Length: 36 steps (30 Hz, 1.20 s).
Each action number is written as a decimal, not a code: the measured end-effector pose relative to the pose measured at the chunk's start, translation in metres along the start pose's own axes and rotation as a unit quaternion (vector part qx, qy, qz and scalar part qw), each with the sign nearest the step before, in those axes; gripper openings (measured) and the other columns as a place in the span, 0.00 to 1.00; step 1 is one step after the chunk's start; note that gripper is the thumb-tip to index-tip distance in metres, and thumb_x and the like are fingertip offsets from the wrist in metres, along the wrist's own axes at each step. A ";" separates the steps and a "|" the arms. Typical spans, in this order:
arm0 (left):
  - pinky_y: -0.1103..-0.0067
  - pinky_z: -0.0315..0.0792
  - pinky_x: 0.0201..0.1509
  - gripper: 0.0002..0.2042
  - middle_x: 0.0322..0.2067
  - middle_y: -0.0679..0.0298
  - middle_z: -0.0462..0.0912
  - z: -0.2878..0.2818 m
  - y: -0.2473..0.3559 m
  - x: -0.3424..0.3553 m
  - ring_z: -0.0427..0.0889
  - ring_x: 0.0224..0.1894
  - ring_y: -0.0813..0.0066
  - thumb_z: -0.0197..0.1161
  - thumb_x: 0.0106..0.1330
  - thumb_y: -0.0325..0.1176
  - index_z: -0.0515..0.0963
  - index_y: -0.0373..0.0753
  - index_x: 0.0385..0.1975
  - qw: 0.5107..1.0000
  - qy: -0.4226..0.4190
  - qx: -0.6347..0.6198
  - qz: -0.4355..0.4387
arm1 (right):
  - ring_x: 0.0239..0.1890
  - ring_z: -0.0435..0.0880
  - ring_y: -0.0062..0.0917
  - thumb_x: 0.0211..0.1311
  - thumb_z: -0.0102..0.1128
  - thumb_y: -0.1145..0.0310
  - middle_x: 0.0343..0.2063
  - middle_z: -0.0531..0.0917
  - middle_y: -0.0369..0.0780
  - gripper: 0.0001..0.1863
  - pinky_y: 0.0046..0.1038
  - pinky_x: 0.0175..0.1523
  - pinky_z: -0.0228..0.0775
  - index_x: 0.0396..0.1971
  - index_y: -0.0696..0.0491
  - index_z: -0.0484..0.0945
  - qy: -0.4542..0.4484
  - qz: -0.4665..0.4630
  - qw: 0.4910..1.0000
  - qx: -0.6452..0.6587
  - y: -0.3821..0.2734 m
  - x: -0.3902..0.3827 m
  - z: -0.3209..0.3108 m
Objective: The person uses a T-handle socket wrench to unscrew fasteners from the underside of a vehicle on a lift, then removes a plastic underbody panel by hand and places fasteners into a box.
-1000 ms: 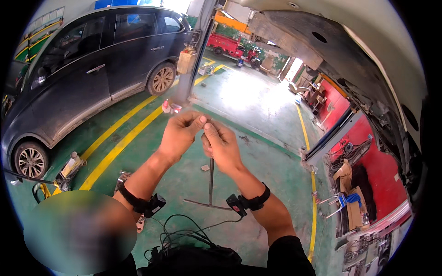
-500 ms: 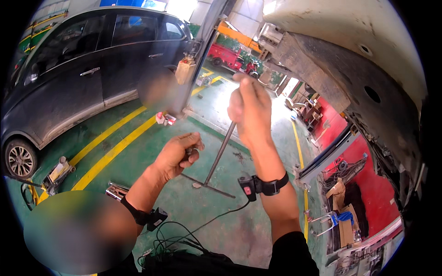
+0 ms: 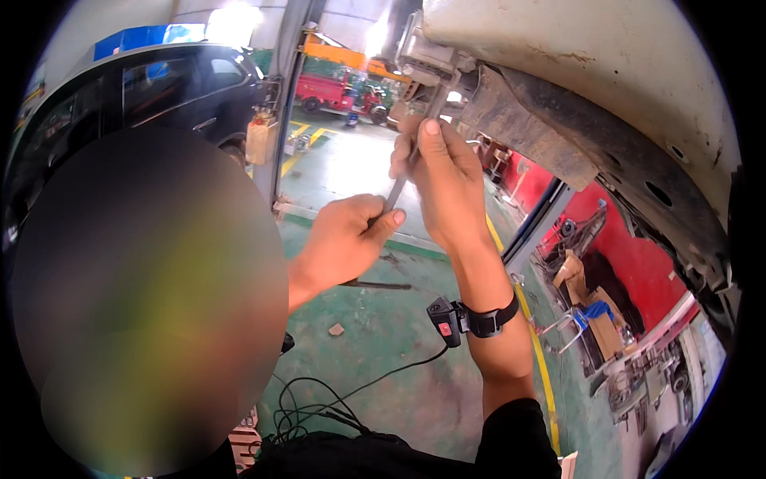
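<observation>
A T-handle wrench point(image 3: 396, 194), a thin grey metal rod with a crossbar at its lower end, slants upward in front of me. My right hand point(image 3: 443, 172) is closed round its upper part, thumb lying along the rod. Lower down, my left hand point(image 3: 343, 238) also grips the rod, thumb and fingers wrapped on it. The crossbar shows partly below my left hand. Above my right hand, the rod rises toward a dirty metal part point(image 3: 431, 56) under the raised vehicle point(image 3: 590, 32); whether the two touch, I cannot tell.
A dark car point(image 3: 171, 84) stands at the left, largely covered by a blurred patch. A lift post point(image 3: 289, 104) rises beyond my hands. Black cables point(image 3: 319, 407) hang near my body from the device on my right wrist. Cardboard and scrap point(image 3: 598, 323) lie at right.
My left hand has moved up and right and taken hold of the rod. The wrench's upper end is now near the raised vehicle's underside. My view has shifted, and the blurred patch has grown.
</observation>
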<state>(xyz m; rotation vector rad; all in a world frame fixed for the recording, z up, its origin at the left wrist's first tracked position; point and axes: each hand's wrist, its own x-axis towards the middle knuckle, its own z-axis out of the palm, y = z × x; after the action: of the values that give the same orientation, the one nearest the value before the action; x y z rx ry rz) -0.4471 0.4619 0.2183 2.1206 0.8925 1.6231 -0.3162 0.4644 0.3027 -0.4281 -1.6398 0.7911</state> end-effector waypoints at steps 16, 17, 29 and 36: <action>0.66 0.63 0.25 0.18 0.15 0.51 0.68 0.003 0.006 0.037 0.65 0.18 0.56 0.59 0.68 0.39 0.72 0.31 0.21 0.997 -0.037 -0.057 0.028 | 0.29 0.75 0.19 0.74 0.47 0.53 0.26 0.78 0.35 0.21 0.23 0.39 0.66 0.45 0.58 0.76 0.076 0.007 0.997 -0.021 -0.014 0.008 -0.004; 0.66 0.63 0.25 0.18 0.15 0.51 0.68 0.003 0.005 0.037 0.65 0.18 0.56 0.59 0.68 0.39 0.72 0.31 0.21 0.997 -0.040 -0.056 0.029 | 0.29 0.74 0.19 0.74 0.47 0.52 0.25 0.78 0.34 0.21 0.23 0.39 0.66 0.45 0.57 0.76 0.077 0.019 0.997 -0.020 -0.014 0.008 -0.003; 0.71 0.60 0.22 0.18 0.11 0.59 0.64 0.012 0.009 0.034 0.59 0.16 0.75 0.61 0.67 0.36 0.72 0.30 0.18 0.993 -0.005 -0.120 -0.004 | 0.28 0.74 0.17 0.74 0.47 0.52 0.25 0.78 0.35 0.22 0.21 0.36 0.68 0.41 0.57 0.79 0.051 0.024 0.998 0.001 -0.012 0.009 -0.006; 0.72 0.60 0.23 0.18 0.13 0.60 0.64 0.009 0.007 0.039 0.61 0.18 0.76 0.60 0.68 0.39 0.73 0.30 0.20 0.992 -0.009 -0.121 -0.016 | 0.45 0.77 0.21 0.73 0.48 0.49 0.37 0.81 0.39 0.25 0.28 0.52 0.70 0.42 0.60 0.78 -0.089 0.079 0.947 -0.299 0.013 -0.054 -0.067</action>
<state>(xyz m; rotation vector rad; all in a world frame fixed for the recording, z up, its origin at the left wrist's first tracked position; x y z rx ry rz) -0.4309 0.4827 0.2486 1.9425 0.6805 1.6044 -0.2414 0.4555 0.2595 -0.9487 -2.0269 0.4379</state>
